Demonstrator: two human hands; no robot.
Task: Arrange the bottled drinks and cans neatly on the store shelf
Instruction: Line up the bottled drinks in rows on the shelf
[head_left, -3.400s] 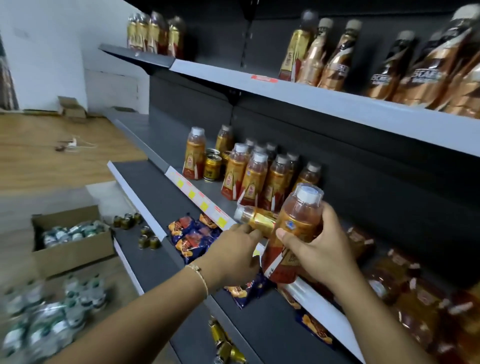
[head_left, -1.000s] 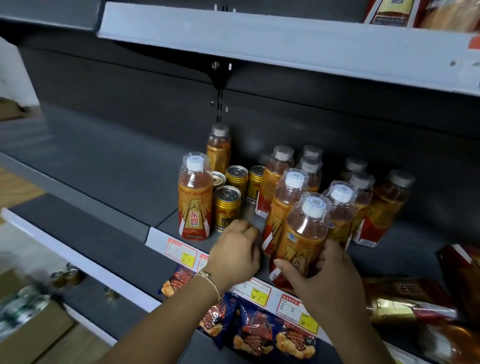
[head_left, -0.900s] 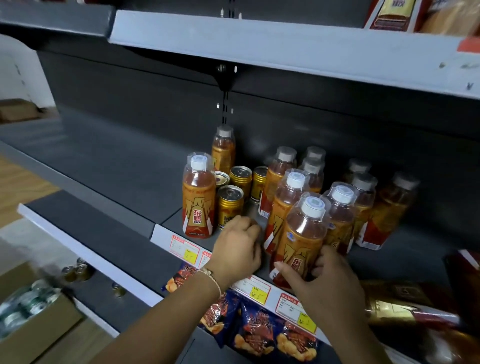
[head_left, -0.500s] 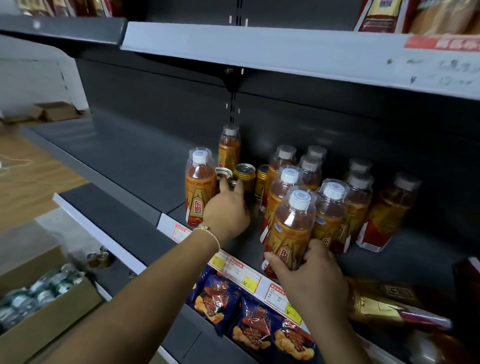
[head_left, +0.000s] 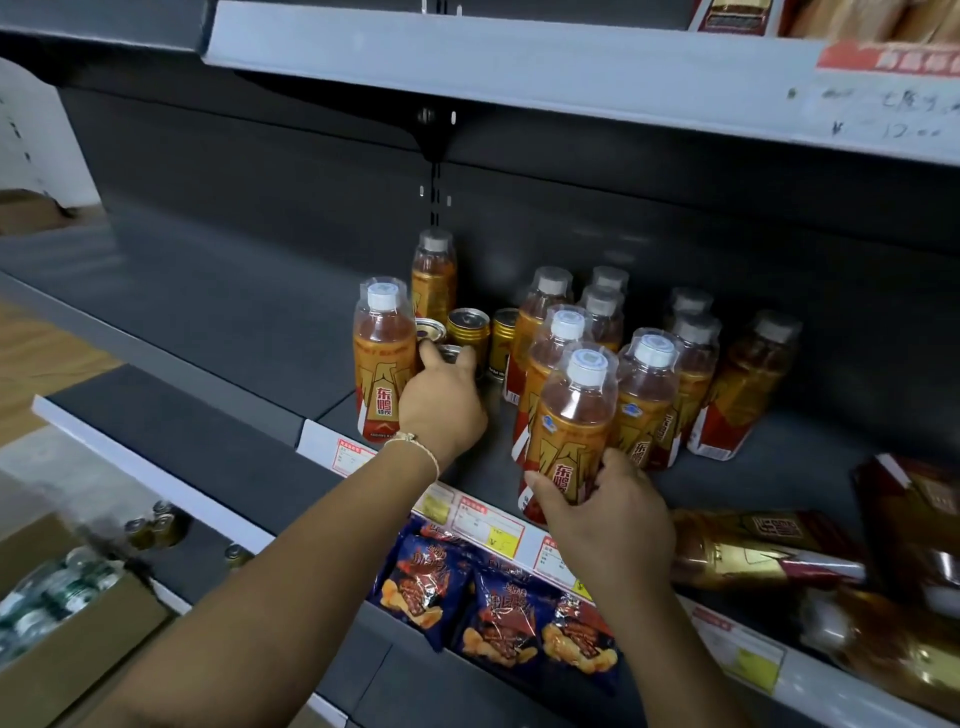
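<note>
Head view: my left hand fingers curl round small gold metal can; right hand grips upright orange plastic bottle, nearer shelf edge.

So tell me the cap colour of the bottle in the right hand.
White cap, head view.

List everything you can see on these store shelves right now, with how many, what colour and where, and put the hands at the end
Orange drink bottles: about eleven, white caps, upright on the middle shelf; one stands alone at the left.
Gold cans: at least three, between that left bottle and the main cluster.
Middle shelf: one, dark grey, price tags along its front edge.
Snack bags: about three, dark blue, shelf below.
Gold packages: several, lying flat at lower right.
Cardboard box: one, brown, lower left, holding small bottles.
Left hand: on a can at the front.
Right hand: grips the front bottle.
</note>
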